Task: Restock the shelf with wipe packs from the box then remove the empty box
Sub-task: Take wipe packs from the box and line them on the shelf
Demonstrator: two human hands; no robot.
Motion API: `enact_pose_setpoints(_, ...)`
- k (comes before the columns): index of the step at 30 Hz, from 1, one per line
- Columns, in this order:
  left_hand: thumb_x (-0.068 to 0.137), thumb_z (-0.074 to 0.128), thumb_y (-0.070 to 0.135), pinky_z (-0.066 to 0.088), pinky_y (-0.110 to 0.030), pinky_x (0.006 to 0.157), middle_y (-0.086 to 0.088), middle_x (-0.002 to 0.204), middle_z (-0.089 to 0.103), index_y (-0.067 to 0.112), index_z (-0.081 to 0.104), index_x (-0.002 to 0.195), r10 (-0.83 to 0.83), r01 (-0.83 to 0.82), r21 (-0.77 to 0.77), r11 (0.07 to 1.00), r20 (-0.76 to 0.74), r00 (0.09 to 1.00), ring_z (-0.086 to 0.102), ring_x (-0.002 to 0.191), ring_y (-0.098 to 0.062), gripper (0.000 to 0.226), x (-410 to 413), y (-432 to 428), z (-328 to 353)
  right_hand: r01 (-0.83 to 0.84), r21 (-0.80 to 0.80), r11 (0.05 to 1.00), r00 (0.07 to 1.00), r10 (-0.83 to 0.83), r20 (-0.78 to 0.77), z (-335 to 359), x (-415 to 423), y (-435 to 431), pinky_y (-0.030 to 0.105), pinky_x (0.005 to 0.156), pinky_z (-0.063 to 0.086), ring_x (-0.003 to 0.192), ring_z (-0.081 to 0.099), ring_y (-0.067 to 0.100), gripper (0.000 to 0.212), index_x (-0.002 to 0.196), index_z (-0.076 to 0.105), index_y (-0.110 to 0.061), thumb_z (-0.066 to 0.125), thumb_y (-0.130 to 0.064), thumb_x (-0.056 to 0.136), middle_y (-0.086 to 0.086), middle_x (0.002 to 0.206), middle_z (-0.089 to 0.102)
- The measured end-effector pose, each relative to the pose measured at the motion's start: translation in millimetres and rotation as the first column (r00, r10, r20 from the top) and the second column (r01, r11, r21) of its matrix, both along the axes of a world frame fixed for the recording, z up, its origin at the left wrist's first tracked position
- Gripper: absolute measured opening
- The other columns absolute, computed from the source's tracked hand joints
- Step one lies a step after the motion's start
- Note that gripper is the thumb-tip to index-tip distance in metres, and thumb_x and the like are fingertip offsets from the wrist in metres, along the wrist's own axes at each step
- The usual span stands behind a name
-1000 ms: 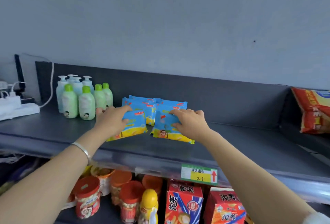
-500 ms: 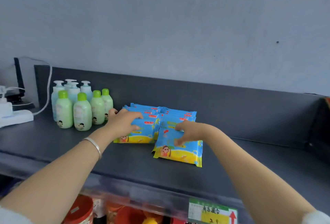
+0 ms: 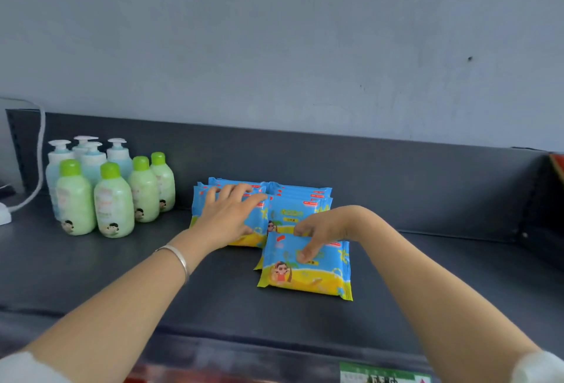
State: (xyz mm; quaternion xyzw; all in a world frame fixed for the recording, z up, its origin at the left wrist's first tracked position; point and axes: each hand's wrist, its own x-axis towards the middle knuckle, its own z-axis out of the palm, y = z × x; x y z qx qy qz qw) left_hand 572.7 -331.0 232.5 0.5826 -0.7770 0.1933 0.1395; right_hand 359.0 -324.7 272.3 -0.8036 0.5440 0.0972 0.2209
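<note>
The right grip (image 3: 317, 233) holds the front pack (image 3: 308, 272): thumb pressed on its printed face, fingers curled over its far edge. The left grip (image 3: 227, 217) is spread wide and flat, palm down on the left stack (image 3: 200, 199), holding nothing and only pressing. The front pack lies flat on the shelf (image 3: 122, 285), just in front of the right stack (image 3: 302, 199) and touching or overlapping its near edge. A yellow sliver at its left edge suggests 1 more pack under it. No box is in view.

The step in hand looks like squaring the packs into 2 neat stacks. To do it well, I would keep the left palm steady so that stack cannot slide toward the bottles (image 3: 113, 202), then lift or push the front pack back with the right grip until its edges meet those of the right stack. The film is slick and soft, so a light pinch near the edge should do; squeezing would buckle it.

The front pack lies face up, its picture upright toward the person. Its long axis runs left to right along the shelf front, the right end turned slightly nearer, so it wants a small twist to match the stacks.
</note>
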Motion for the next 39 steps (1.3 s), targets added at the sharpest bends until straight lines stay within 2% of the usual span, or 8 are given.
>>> enact_pose_setpoints(4, 0.085, 0.06, 0.047, 0.015, -0.041, 0.108, 0.002, 0.15, 0.018, 0.036, 0.021, 0.146, -0.013, 0.014, -0.059, 0.998, 0.02, 1.0, 0.02, 0.136, -0.023, 0.073, 4, 4, -2, 0.028, -0.081, 0.996, 1.0, -0.028, 0.011, 3, 3, 9, 0.036, 0.113, 0.026, 0.138, 0.029, 0.021, 0.07, 0.144, 0.034, -0.02, 0.066, -0.041, 0.085, -0.001, 0.151, 0.029)
enact_pose_setpoints(7, 0.085, 0.062, 0.04, 0.02, -0.038, 0.105, 0.002, 0.149, 0.02, 0.036, 0.023, 0.145, -0.067, 0.066, -0.039, 0.997, -0.02, 0.998, 0.02, 0.134, -0.023, 0.071, 6, 4, -3, 0.034, -0.257, 0.966, 0.999, -0.028, 0.028, 4, 5, 11, 0.03, 0.09, 0.039, 0.109, 0.046, 0.019, 0.05, 0.126, 0.048, -0.02, 0.069, -0.036, 0.083, -0.004, 0.12, 0.047)
enact_pose_setpoints(9, 0.085, 0.063, 0.036, 0.023, -0.037, 0.104, 0.003, 0.147, 0.022, 0.035, 0.022, 0.145, -0.107, 0.107, 0.009, 0.994, -0.048, 0.993, 0.022, 0.133, -0.022, 0.072, 8, 3, -4, 0.05, -0.393, 0.918, 0.999, -0.054, 0.002, 3, 6, 11, 0.034, 0.086, 0.038, 0.1, 0.045, 0.019, 0.045, 0.119, 0.05, -0.022, 0.069, -0.037, 0.082, -0.007, 0.107, 0.044)
enact_pose_setpoints(13, 0.083, 0.065, 0.03, 0.025, -0.036, 0.104, 0.007, 0.147, 0.025, 0.031, 0.015, 0.148, -0.142, 0.143, 0.042, 0.989, -0.038, 0.989, 0.023, 0.133, -0.019, 0.081, 11, 3, -5, 0.004, -0.579, 0.816, 0.987, -0.097, -0.131, 2, 15, 9, 0.037, 0.083, 0.03, 0.103, 0.047, 0.022, 0.04, 0.114, 0.05, -0.022, 0.065, -0.041, 0.082, -0.004, 0.104, 0.041)
enact_pose_setpoints(20, 0.083, 0.066, 0.025, 0.026, -0.033, 0.105, 0.008, 0.147, 0.027, 0.026, 0.019, 0.147, -0.156, 0.157, 0.045, 0.987, -0.026, 0.987, 0.026, 0.132, -0.018, 0.079, 24, 2, -2, 0.037, -0.697, 0.716, 0.957, -0.225, -0.181, -2, 27, -2, 0.042, 0.092, 0.036, 0.113, 0.045, 0.026, 0.044, 0.119, 0.052, -0.021, 0.061, -0.045, 0.084, 0.004, 0.119, 0.045)
enact_pose_setpoints(26, 0.084, 0.066, 0.021, 0.024, -0.035, 0.108, 0.007, 0.148, 0.026, 0.024, 0.023, 0.145, -0.179, 0.182, 0.071, 0.981, -0.037, 0.983, 0.023, 0.136, -0.017, 0.075, 13, -2, -3, 0.06, -0.738, 0.673, 0.961, -0.238, -0.139, -16, 29, -5, 0.057, 0.108, 0.02, 0.139, 0.017, 0.031, 0.047, 0.128, 0.049, -0.028, 0.061, -0.042, 0.085, 0.003, 0.151, 0.02)
enact_pose_setpoints(32, 0.087, 0.063, 0.025, 0.021, -0.033, 0.109, 0.007, 0.15, 0.021, 0.024, 0.016, 0.148, -0.183, 0.183, 0.052, 0.982, -0.007, 0.983, 0.019, 0.138, -0.015, 0.078, 14, 0, -4, 0.159, -0.827, 0.539, 0.965, -0.264, 0.014, -32, 25, 3, 0.052, 0.109, 0.025, 0.14, 0.02, 0.032, 0.056, 0.132, 0.039, -0.03, 0.063, -0.045, 0.084, 0.004, 0.153, 0.017)
enact_pose_setpoints(39, 0.088, 0.06, 0.025, 0.023, -0.034, 0.107, 0.004, 0.149, 0.022, 0.028, 0.017, 0.148, -0.192, 0.192, 0.019, 0.981, 0.005, 0.981, 0.02, 0.137, -0.019, 0.074, 17, 10, -6, 0.171, -0.843, 0.51, 0.954, -0.3, 0.012, -40, 26, 13, 0.045, 0.104, 0.033, 0.137, 0.026, 0.032, 0.06, 0.137, 0.035, -0.028, 0.064, -0.034, 0.085, 0.005, 0.151, 0.023)
